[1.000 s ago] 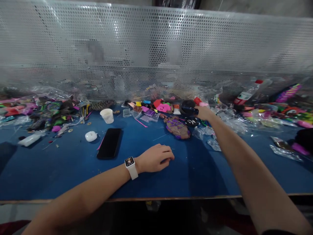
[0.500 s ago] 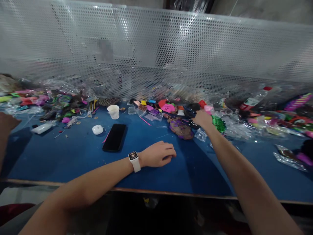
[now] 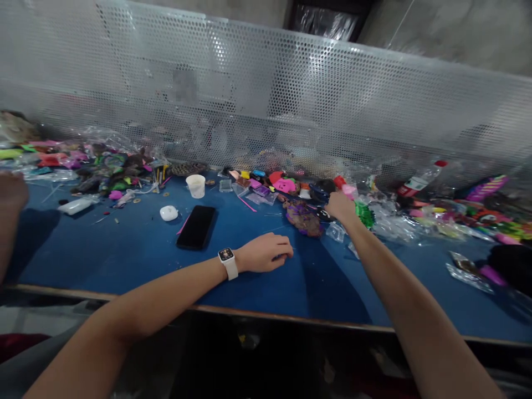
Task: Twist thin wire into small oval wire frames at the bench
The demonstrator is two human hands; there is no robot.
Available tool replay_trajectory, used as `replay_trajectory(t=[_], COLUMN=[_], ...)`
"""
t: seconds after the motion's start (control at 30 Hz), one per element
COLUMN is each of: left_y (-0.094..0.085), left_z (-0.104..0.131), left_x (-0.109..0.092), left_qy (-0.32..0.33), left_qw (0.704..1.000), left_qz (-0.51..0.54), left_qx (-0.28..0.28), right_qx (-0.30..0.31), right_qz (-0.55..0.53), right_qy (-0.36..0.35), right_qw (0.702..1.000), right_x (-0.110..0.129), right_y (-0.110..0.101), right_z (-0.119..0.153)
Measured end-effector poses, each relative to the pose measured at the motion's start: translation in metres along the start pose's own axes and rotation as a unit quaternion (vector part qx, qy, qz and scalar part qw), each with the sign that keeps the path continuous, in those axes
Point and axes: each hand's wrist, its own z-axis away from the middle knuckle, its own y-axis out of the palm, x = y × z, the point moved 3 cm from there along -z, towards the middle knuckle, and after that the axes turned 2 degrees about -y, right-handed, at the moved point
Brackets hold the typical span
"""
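Observation:
My left hand (image 3: pixel 266 252), with a white smartwatch (image 3: pixel 226 256) at the wrist, rests on the blue table (image 3: pixel 137 249). Its fingers curve loosely, a gap shows by the thumb, and nothing is held. Farther out, my right hand (image 3: pixel 341 207) reaches into the clutter with fingers curled down. Whatever they grip is hidden behind the hand. Right beside it lie a black piece with white marks (image 3: pixel 323 214), a brown and purple clay lump (image 3: pixel 303 217) and a green spiky piece (image 3: pixel 364 215). A small clear plastic box (image 3: pixel 334 233) sits just below the wrist.
A black phone (image 3: pixel 197 227), white earbud case (image 3: pixel 168 213) and white cup (image 3: pixel 195 186) lie left of centre. Colourful scraps and plastic bags line the perforated metal screen (image 3: pixel 241 72). A red-capped bottle (image 3: pixel 421 180) leans at right. Another person's hand (image 3: pixel 12 191) shows at far left.
The whole view has shifted and tilted slightly. My left hand stays resting on the table, and my right hand remains at the same spot in the clutter.

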Motion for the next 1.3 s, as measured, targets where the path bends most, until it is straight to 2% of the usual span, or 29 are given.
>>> replay_trajectory(t=[0.3, 0.5, 0.67, 0.77, 0.83, 0.87, 0.9, 0.97, 1.03, 1.07, 1.17, 1.3], left_y=[-0.004, -0.005, -0.010, -0.014, -0.017, -0.018, -0.019, -0.020, -0.022, -0.022, -0.022, -0.020], left_z=[0.001, 0.000, -0.001, -0.002, -0.003, -0.003, -0.003, -0.002, 0.000, 0.001, 0.003, 0.005], left_x=[0.003, 0.001, 0.000, 0.008, 0.017, 0.022, 0.028, 0.039, 0.048, 0.051, 0.056, 0.055], left_qy=[-0.009, 0.002, -0.020, -0.090, -0.141, -0.163, -0.178, -0.186, -0.162, -0.145, -0.114, -0.138], left_qw=[1.000, 1.000, 0.999, 0.993, 0.984, 0.978, 0.971, 0.952, 0.933, 0.927, 0.922, 0.911], left_qz=[-0.004, -0.008, -0.043, -0.058, -0.037, -0.012, 0.025, 0.116, 0.188, 0.208, 0.233, 0.247], left_qx=[-0.009, 0.004, -0.005, -0.052, -0.101, -0.129, -0.159, -0.215, -0.260, -0.275, -0.289, -0.299], right_qx=[-0.001, -0.009, -0.001, -0.029, -0.068, -0.084, -0.100, -0.114, -0.106, -0.100, -0.106, -0.113], right_qz=[-0.024, -0.003, 0.019, -0.006, -0.098, -0.177, -0.274, -0.464, -0.569, -0.601, -0.629, -0.641], right_qy=[0.041, 0.026, -0.009, -0.022, -0.063, -0.103, -0.157, -0.249, -0.281, -0.283, -0.272, -0.240], right_qw=[0.999, 1.000, 1.000, 0.999, 0.991, 0.975, 0.943, 0.843, 0.765, 0.741, 0.721, 0.720], right_x=[0.008, 0.015, 0.016, 0.014, 0.023, 0.033, 0.046, 0.076, 0.108, 0.121, 0.147, 0.150], right_y=[0.003, -0.001, -0.023, -0.049, -0.065, -0.071, -0.074, -0.074, -0.063, -0.056, -0.035, -0.026], right_z=[0.001, 0.006, 0.012, 0.023, 0.038, 0.049, 0.063, 0.093, 0.123, 0.135, 0.157, 0.165])
